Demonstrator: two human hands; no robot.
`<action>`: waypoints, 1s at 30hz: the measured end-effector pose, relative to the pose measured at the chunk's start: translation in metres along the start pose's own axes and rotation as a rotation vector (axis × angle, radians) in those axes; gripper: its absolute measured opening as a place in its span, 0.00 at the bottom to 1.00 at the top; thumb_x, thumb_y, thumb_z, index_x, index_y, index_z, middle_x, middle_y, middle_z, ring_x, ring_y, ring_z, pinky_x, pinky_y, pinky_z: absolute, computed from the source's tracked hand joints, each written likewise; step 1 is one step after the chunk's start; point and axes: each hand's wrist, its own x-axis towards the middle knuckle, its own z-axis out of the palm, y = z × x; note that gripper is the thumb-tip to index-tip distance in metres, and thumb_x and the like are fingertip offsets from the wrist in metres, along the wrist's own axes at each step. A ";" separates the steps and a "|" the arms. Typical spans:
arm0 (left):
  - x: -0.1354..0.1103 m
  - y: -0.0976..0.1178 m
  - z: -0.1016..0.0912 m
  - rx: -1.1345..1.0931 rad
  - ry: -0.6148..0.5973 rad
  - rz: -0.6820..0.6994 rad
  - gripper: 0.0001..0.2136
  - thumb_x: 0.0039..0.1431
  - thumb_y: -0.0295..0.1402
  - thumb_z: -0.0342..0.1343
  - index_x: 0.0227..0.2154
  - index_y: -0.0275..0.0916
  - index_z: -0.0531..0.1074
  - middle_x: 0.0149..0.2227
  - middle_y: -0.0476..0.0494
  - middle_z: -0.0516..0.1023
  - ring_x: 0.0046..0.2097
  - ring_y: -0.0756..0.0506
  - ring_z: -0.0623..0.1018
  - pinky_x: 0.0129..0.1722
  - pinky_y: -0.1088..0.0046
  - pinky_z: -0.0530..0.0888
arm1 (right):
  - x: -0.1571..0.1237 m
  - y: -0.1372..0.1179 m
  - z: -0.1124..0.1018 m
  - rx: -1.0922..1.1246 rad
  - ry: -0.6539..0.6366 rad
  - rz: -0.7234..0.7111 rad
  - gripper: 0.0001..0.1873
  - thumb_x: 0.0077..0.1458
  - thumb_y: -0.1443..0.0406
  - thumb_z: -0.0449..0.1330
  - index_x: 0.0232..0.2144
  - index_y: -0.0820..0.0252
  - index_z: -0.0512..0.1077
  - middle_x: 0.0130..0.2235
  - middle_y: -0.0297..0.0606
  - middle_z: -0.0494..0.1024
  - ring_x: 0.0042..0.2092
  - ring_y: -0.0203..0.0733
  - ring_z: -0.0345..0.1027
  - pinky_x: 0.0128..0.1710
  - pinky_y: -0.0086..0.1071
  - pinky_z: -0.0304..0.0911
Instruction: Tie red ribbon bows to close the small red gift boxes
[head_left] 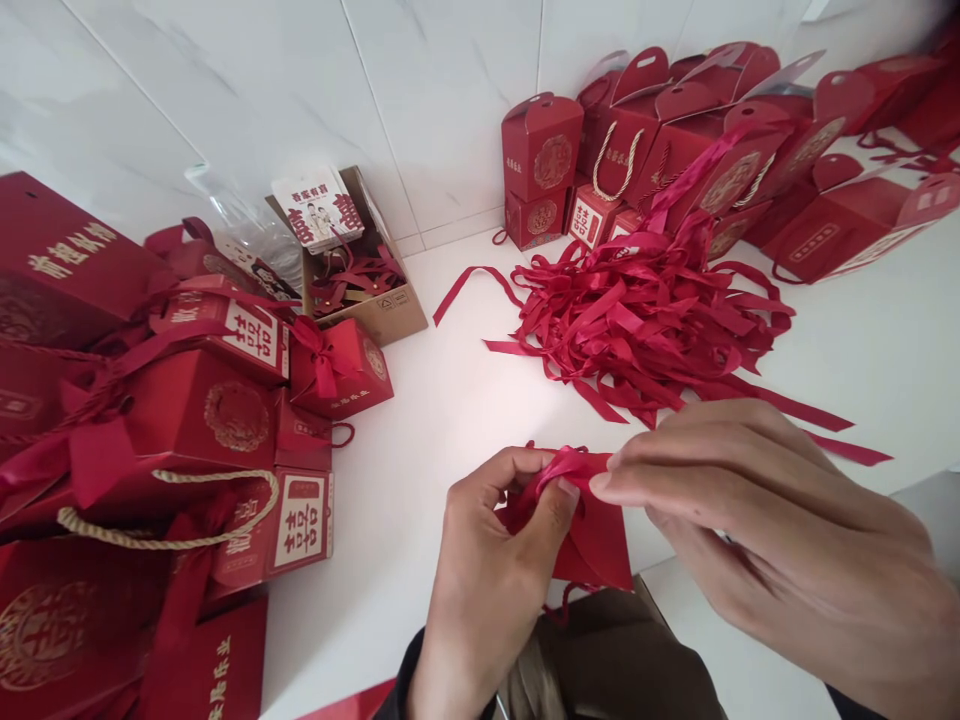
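Observation:
A small red gift box [596, 545] sits low in the middle of the head view, with a red ribbon [561, 468] gathered on its top. My left hand [491, 560] is closed, thumb and fingers pinching the ribbon from the left. From the right, my right hand [765, 530] pinches the same ribbon between its fingertips. The hands cover most of the box.
A heap of loose red ribbons [645, 320] lies on the white surface [450, 400] behind the hands. Open red boxes [705, 150] are stacked at the back right. Finished red boxes and bags [195, 420] crowd the left. A cardboard carton [371, 290] stands by the wall.

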 end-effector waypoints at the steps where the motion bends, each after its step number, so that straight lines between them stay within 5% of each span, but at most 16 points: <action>1: 0.000 0.000 0.000 0.004 0.006 -0.002 0.05 0.60 0.35 0.65 0.33 0.39 0.81 0.31 0.48 0.82 0.32 0.51 0.77 0.31 0.81 0.74 | -0.002 0.000 0.001 0.003 0.000 -0.005 0.24 0.60 0.77 0.61 0.49 0.40 0.76 0.43 0.28 0.85 0.45 0.47 0.78 0.46 0.44 0.72; 6: 0.000 -0.003 -0.002 -0.011 0.004 -0.018 0.06 0.64 0.36 0.62 0.35 0.39 0.77 0.33 0.47 0.81 0.32 0.49 0.77 0.31 0.78 0.74 | -0.008 0.001 0.007 0.061 -0.054 0.065 0.17 0.61 0.69 0.64 0.48 0.43 0.75 0.42 0.30 0.84 0.41 0.45 0.79 0.46 0.41 0.74; 10: -0.001 -0.006 -0.004 -0.023 -0.015 -0.033 0.05 0.64 0.36 0.62 0.37 0.39 0.77 0.35 0.46 0.82 0.35 0.47 0.79 0.34 0.75 0.75 | -0.011 0.003 0.011 0.228 -0.161 0.457 0.10 0.68 0.53 0.59 0.48 0.43 0.76 0.39 0.31 0.84 0.37 0.43 0.80 0.27 0.31 0.73; 13: 0.000 -0.008 -0.004 -0.008 -0.001 -0.037 0.07 0.64 0.37 0.62 0.37 0.39 0.78 0.35 0.45 0.82 0.35 0.48 0.78 0.35 0.75 0.75 | -0.009 0.003 0.013 0.325 -0.274 0.633 0.14 0.69 0.49 0.57 0.43 0.47 0.77 0.36 0.32 0.84 0.36 0.42 0.80 0.26 0.29 0.72; 16: 0.000 -0.008 -0.004 -0.021 0.000 -0.028 0.07 0.64 0.37 0.63 0.37 0.38 0.78 0.35 0.44 0.82 0.36 0.47 0.78 0.35 0.75 0.75 | -0.006 0.003 0.016 0.342 -0.332 0.614 0.09 0.66 0.53 0.61 0.41 0.48 0.76 0.30 0.29 0.80 0.31 0.38 0.76 0.28 0.28 0.72; 20: -0.001 -0.007 -0.003 -0.016 0.011 -0.025 0.09 0.63 0.39 0.63 0.35 0.37 0.78 0.33 0.45 0.81 0.32 0.49 0.76 0.32 0.76 0.74 | -0.008 0.008 0.016 0.141 -0.147 0.456 0.02 0.67 0.61 0.61 0.39 0.49 0.73 0.31 0.30 0.78 0.31 0.38 0.73 0.30 0.30 0.70; 23: -0.002 -0.007 -0.002 0.034 0.026 -0.017 0.10 0.64 0.40 0.62 0.35 0.38 0.77 0.32 0.47 0.81 0.30 0.50 0.75 0.29 0.78 0.73 | -0.011 0.008 0.014 0.011 -0.014 0.237 0.05 0.68 0.67 0.59 0.39 0.49 0.72 0.38 0.34 0.76 0.39 0.40 0.74 0.39 0.33 0.71; 26: -0.002 -0.009 -0.002 0.030 0.069 0.008 0.08 0.65 0.37 0.61 0.34 0.39 0.76 0.31 0.47 0.81 0.31 0.50 0.77 0.29 0.79 0.73 | -0.014 0.003 0.014 0.008 -0.045 0.111 0.10 0.67 0.71 0.58 0.43 0.48 0.73 0.40 0.33 0.75 0.42 0.38 0.74 0.44 0.32 0.71; 30: -0.002 -0.010 -0.002 -0.011 0.059 0.022 0.07 0.66 0.36 0.60 0.35 0.39 0.75 0.33 0.46 0.82 0.34 0.48 0.79 0.32 0.77 0.75 | -0.013 -0.001 0.015 0.163 -0.167 0.328 0.04 0.67 0.60 0.62 0.44 0.45 0.74 0.39 0.29 0.80 0.39 0.37 0.77 0.38 0.29 0.72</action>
